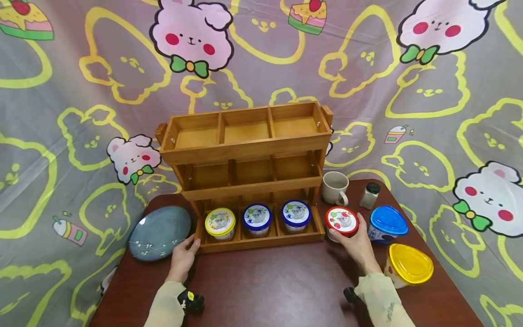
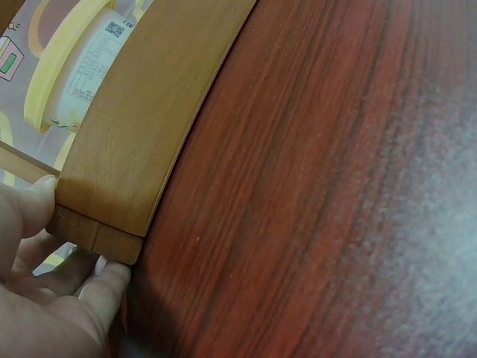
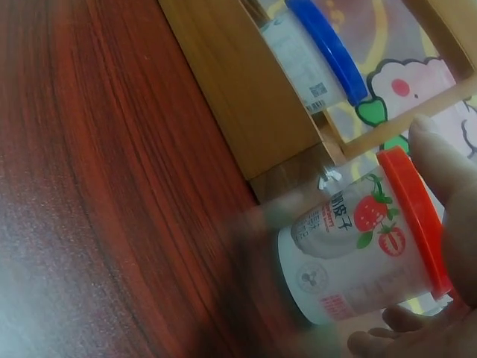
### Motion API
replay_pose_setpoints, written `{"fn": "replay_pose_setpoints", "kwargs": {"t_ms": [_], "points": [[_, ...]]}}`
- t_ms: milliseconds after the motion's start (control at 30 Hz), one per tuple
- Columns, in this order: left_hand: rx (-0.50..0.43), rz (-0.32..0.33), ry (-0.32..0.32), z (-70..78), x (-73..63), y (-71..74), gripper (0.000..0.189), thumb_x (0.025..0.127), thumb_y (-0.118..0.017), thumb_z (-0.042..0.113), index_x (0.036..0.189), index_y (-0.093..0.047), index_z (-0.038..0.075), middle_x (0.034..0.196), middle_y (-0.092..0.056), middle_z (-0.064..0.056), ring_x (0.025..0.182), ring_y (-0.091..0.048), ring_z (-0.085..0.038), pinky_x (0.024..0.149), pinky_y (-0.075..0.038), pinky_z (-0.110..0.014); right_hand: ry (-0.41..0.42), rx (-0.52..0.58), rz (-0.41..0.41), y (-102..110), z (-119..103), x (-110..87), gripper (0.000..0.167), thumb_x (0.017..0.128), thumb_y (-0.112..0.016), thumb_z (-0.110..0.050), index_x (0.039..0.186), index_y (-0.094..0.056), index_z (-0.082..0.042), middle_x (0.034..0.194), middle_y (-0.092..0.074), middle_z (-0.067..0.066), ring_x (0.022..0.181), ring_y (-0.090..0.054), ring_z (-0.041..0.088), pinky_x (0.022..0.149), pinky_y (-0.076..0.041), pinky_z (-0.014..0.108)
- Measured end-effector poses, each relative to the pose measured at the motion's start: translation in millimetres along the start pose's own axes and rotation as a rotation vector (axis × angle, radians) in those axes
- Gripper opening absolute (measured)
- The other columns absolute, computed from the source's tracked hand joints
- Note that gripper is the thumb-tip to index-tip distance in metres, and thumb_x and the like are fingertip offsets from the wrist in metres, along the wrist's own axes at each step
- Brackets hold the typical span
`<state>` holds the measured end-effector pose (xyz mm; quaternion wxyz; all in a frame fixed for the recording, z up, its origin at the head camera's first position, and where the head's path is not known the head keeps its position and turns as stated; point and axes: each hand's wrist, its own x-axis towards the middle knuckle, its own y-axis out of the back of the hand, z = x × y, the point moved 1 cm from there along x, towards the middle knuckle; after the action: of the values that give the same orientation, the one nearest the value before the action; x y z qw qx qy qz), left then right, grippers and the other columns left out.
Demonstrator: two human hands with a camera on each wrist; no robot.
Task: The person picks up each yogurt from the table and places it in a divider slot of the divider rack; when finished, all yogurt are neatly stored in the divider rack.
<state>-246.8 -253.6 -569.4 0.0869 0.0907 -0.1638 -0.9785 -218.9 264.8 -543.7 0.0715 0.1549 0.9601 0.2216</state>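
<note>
A three-tier wooden rack (image 1: 245, 147) stands on the table, each tier split into three compartments. In its bottom tier sit a yellow-lidded yogurt cup (image 1: 220, 222) at left and two blue-lidded yogurt cups, one in the middle (image 1: 257, 219) and one at right (image 1: 296, 214). My left hand (image 1: 184, 258) grips the rack's front left bottom corner, thumb and fingers around the wood (image 2: 100, 239). Just outside the rack's right end, my right hand (image 1: 359, 243) holds a red-lidded yogurt cup (image 1: 342, 220) with strawberries on its side, thumb at the lid (image 3: 417, 220).
A blue-grey plate (image 1: 161, 232) lies left of the rack. To the right stand a mug (image 1: 334, 186), a black-capped jar (image 1: 369, 196), a blue-lidded tub (image 1: 387, 223) and a yellow-lidded tub (image 1: 408, 265). A patterned curtain (image 1: 261, 86) hangs behind the table (image 1: 269, 286).
</note>
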Motion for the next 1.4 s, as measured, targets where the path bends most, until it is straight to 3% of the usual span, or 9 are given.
{"fn": "replay_pose_setpoints", "kwargs": {"t_ms": [633,1400], "points": [[-0.007,0.001,-0.026,3.2,-1.7,-1.0,0.051,0.103,-0.054,0.017,0.145,-0.041,-0.008,0.149,-0.037,-0.03,0.142,-0.026,-0.042,0.114,-0.025,-0.056,0.08,0.017,0.04,-2,3,6.1,0.11,0.081,-0.084,-0.034,0.156,-0.008,-0.005,0.15,-0.029,0.029,0.134,-0.035,0.044,0.113,-0.026,0.058],[-0.014,0.002,-0.03,-1.1,0.1,-0.6,0.052,0.103,-0.055,0.019,0.146,-0.041,-0.007,0.15,-0.036,-0.029,0.143,-0.025,-0.041,0.114,-0.025,-0.056,0.106,0.076,0.072,-7,16,11.3,0.11,0.078,-0.086,-0.035,0.155,-0.014,-0.004,0.148,-0.032,0.026,0.133,-0.036,0.041,0.113,-0.027,0.058]]}}
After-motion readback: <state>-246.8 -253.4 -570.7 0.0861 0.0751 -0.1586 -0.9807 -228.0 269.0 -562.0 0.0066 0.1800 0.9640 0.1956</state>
